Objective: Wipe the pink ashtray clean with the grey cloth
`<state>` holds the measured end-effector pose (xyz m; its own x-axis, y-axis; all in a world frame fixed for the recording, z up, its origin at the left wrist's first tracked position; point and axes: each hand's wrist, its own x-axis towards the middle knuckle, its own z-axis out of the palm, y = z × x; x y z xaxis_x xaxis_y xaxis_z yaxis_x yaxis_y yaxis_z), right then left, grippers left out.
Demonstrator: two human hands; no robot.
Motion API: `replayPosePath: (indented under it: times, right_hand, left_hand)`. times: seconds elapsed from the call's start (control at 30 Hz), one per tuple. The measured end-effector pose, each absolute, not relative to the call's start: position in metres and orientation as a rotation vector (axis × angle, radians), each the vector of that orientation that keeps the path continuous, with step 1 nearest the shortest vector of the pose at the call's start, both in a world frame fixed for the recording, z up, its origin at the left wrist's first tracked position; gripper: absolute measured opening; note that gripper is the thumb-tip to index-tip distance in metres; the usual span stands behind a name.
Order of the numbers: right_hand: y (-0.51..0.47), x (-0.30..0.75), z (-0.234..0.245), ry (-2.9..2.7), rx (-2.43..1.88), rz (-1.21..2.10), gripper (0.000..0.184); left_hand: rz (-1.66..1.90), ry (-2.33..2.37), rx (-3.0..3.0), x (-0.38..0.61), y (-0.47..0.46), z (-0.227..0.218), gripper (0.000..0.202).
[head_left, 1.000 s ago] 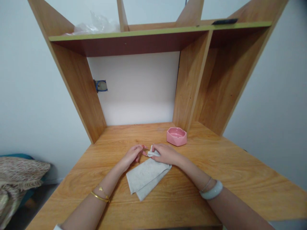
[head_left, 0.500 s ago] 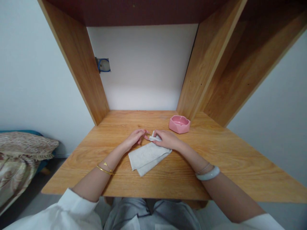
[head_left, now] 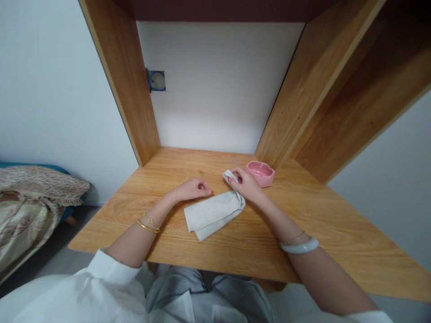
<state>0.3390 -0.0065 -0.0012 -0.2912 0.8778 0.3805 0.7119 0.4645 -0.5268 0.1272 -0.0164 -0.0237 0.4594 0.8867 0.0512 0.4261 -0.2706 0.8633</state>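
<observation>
A folded pale grey cloth lies on the wooden desk in front of me. My right hand is closed on the cloth's far corner, lifting it a little off the wood, right beside a pink ashtray. My left hand rests on the desk just left of the cloth, its fingers curled in loosely, with nothing seen in them. A gold bangle sits on my left wrist and a pale bangle on my right.
Upright wooden panels flank the desk's back recess, another on the right. A blue-rimmed wall socket hole shows on the back wall. A bed with a patterned blanket stands at the left.
My right hand has pulled the cloth's corner to the right, toward the ashtray. My left hand has let go of it and stays behind. The view has tipped downward.
</observation>
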Motion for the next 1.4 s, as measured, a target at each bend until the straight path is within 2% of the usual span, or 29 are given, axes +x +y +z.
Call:
replayPosePath:
  times: [0.2,0.43,0.57,0.7,0.9,0.97,1.1,1.17,1.23,1.3,1.4]
  right_hand:
    - [-0.026,0.33,0.022,-1.92,-1.012,0.559,0.019]
    - [-0.059,0.296,0.021,-2.384,-0.73,0.852,0.017]
    - [-0.064,0.285,0.011,-2.626,-0.659,0.885,0.018]
    - [-0.056,0.29,0.013,-2.453,-0.808,0.847,0.027]
    - [-0.02,0.325,0.011,-2.241,-1.278,0.463,0.03]
    - [-0.012,0.338,0.006,-2.266,-1.423,0.521,0.043]
    - [-0.013,0.347,0.0,-2.387,-1.389,0.911,0.06]
    - [-0.017,0.343,0.001,-2.429,-1.319,1.065,0.057]
    - [-0.02,0.338,0.003,-2.439,-1.313,1.077,0.046]
    - [-0.021,0.336,0.008,-2.465,-1.367,0.967,0.037]
    - [-0.02,0.341,0.017,-2.525,-1.533,0.726,0.033]
  left_hand:
    - [0.486,1.034,2.007,0.12,-0.02,-0.017,0.025]
    - [0.641,1.016,2.094,0.124,-0.016,-0.025,0.006]
    - [0.668,1.103,2.099,0.123,-0.01,-0.031,0.011]
    - [0.733,1.174,2.105,0.122,-0.007,-0.032,0.018]
    - [0.687,1.403,2.219,0.124,-0.009,-0.03,0.031]
    - [0.632,1.438,2.241,0.125,-0.01,-0.03,0.034]
    - [0.59,1.45,2.259,0.127,-0.012,-0.03,0.036]
    - [0.595,1.456,2.252,0.126,-0.012,-0.031,0.036]
    - [0.604,1.451,2.247,0.126,-0.012,-0.031,0.036]
    - [0.606,1.423,2.252,0.125,-0.012,-0.031,0.036]
    - [0.619,1.387,2.259,0.124,-0.011,-0.031,0.038]
